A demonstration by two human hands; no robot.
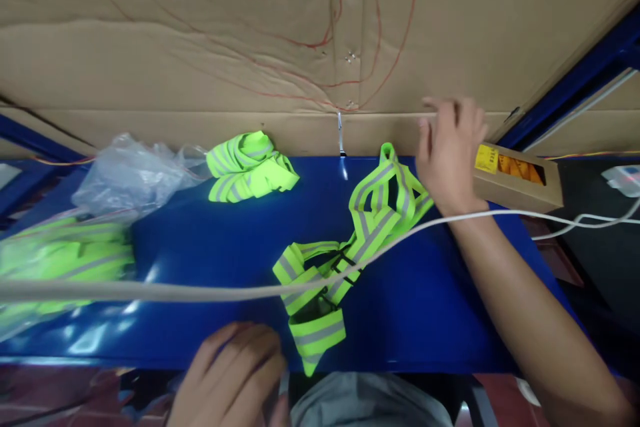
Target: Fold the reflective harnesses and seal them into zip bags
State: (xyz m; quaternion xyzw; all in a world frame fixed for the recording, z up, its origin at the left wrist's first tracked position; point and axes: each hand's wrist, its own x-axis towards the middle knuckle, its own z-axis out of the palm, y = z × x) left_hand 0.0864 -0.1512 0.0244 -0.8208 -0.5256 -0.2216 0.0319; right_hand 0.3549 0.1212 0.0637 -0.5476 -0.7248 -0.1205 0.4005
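Observation:
A lime-green strap harness with grey reflective stripes [373, 233] and black buckles lies loosely spread on the blue table [200, 307]. Beside its upper right end, my right hand [453, 153] is raised, fingers loosely bent and apart from the thumb, nothing visible in it. Low in the view, at the table's front edge, my left hand [233, 373] has loosely curved fingers and shows nothing held; it is left of the harness and does not touch it. Rolled lime-green straps [250, 170] rest near the back. Clear plastic bags [133, 177] lie at the left, and one holds more lime-green straps [75, 253].
A cardboard box with orange contents [520, 177] sits at the back right, just past my right hand. A white cable [200, 291] crosses the view above the table. A cardboard wall [175, 73] with red strings stands behind. Blue metal posts [585, 77] flank it.

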